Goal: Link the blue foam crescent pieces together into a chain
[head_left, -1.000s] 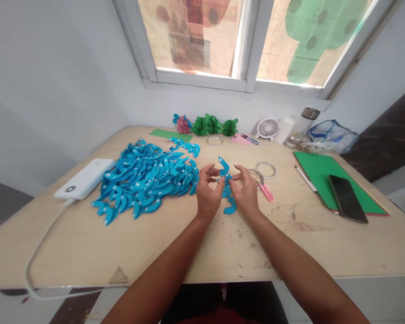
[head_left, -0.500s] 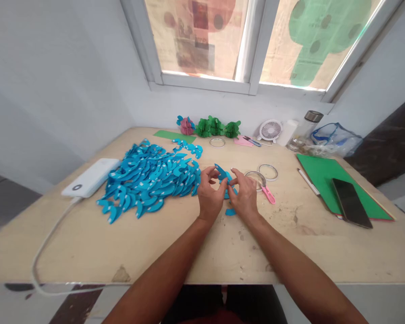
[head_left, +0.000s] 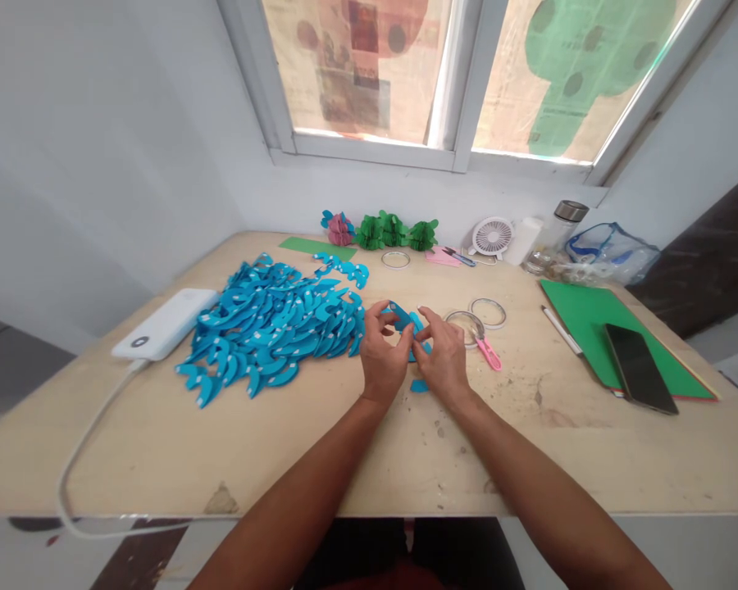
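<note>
Blue curved paper pieces (head_left: 402, 315) are pinched between the fingertips of both hands near the middle of the table. My left hand (head_left: 384, 352) grips them from the left, with its thumb against the paper. From the right, my right hand (head_left: 444, 352) closes thumb and fingers on the same blue paper. The fingers hide part of it. A small blue scrap (head_left: 419, 385) lies on the table just below my hands. To the left spreads a large pile of blue curved pieces (head_left: 283, 319) with small white squares on them.
Tape rolls (head_left: 488, 314) and a pink-handled cutter (head_left: 489, 355) lie right of my hands. A phone (head_left: 640, 369) rests on green sheets (head_left: 566, 307) at the right. A white power bank (head_left: 166, 324) sits far left. Green paper shapes (head_left: 394, 231) and a small fan (head_left: 493, 238) line the back.
</note>
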`<state>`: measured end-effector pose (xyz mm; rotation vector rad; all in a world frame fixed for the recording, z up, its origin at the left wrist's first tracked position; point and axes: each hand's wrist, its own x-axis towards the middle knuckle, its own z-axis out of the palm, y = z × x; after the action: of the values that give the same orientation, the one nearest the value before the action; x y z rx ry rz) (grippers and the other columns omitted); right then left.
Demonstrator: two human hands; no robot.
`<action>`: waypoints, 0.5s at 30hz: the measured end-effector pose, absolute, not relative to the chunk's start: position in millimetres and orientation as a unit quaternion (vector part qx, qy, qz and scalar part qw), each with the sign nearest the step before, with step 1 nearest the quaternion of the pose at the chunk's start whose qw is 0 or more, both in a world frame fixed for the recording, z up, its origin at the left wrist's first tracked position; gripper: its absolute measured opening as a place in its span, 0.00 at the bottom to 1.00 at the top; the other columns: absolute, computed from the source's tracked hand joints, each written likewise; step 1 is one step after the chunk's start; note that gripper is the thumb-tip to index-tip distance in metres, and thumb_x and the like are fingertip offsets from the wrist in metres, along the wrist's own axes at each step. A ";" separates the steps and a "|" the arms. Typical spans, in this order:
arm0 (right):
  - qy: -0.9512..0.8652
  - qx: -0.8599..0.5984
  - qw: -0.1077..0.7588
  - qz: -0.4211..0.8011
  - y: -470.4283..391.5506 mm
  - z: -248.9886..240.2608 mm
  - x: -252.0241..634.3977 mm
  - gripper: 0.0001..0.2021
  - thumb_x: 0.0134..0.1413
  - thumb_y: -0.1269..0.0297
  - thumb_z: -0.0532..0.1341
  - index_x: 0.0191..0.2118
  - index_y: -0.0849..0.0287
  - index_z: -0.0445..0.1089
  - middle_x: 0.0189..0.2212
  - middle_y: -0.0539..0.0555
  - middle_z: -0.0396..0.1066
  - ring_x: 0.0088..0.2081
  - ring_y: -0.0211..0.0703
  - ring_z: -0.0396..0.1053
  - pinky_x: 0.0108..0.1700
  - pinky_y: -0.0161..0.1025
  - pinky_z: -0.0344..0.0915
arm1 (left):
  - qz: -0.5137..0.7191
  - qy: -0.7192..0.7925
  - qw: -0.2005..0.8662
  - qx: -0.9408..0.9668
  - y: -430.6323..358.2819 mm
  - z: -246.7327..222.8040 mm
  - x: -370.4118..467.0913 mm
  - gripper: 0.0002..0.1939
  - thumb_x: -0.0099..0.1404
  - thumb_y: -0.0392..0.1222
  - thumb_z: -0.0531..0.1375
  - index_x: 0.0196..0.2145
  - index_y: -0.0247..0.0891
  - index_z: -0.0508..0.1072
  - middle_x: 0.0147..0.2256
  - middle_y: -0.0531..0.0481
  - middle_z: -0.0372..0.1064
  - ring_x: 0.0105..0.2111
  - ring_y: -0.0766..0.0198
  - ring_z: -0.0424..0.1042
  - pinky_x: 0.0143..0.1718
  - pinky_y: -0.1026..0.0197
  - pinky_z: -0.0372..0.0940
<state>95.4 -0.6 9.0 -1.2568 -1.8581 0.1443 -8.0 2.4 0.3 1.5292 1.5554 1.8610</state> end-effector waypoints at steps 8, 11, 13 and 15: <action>-0.750 -0.492 0.436 0.074 -0.2 7.5 96.4 0.19 0.51 0.67 0.57 0.51 0.58 0.62 0.29 0.52 0.73 0.37 0.46 0.69 0.48 0.47 0.56 | 0.663 0.511 0.204 0.507 0.0 6.1 -8.9 0.23 0.54 0.32 0.59 0.49 0.38 0.61 0.29 0.53 0.68 0.30 0.67 0.69 0.34 0.63 0.64; -0.721 -0.494 0.472 0.112 0.5 9.6 98.0 0.20 0.51 0.65 0.58 0.52 0.57 0.62 0.30 0.53 0.73 0.38 0.47 0.69 0.49 0.49 0.56 | 0.677 0.482 0.260 0.492 -0.7 9.4 -9.8 0.24 0.55 0.33 0.58 0.50 0.38 0.60 0.28 0.54 0.67 0.28 0.68 0.68 0.32 0.65 0.64; -0.689 -0.495 0.503 0.164 2.0 11.1 99.3 0.20 0.51 0.65 0.57 0.52 0.57 0.61 0.32 0.53 0.73 0.39 0.47 0.69 0.49 0.48 0.58 | 0.675 0.476 0.292 0.483 -0.3 10.7 -10.1 0.26 0.55 0.32 0.58 0.52 0.38 0.59 0.26 0.55 0.65 0.26 0.70 0.66 0.30 0.66 0.63; -0.654 -0.487 0.533 0.226 4.3 11.8 100.8 0.21 0.51 0.66 0.57 0.52 0.57 0.60 0.33 0.54 0.73 0.38 0.45 0.70 0.46 0.46 0.62 | 0.659 0.472 0.323 0.489 0.6 11.2 -10.0 0.27 0.55 0.32 0.58 0.53 0.38 0.58 0.24 0.57 0.63 0.24 0.70 0.65 0.28 0.67 0.61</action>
<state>100.8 4.3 11.8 -1.1607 -1.5596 0.5387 -10.0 0.6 11.2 1.2822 1.2391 1.7292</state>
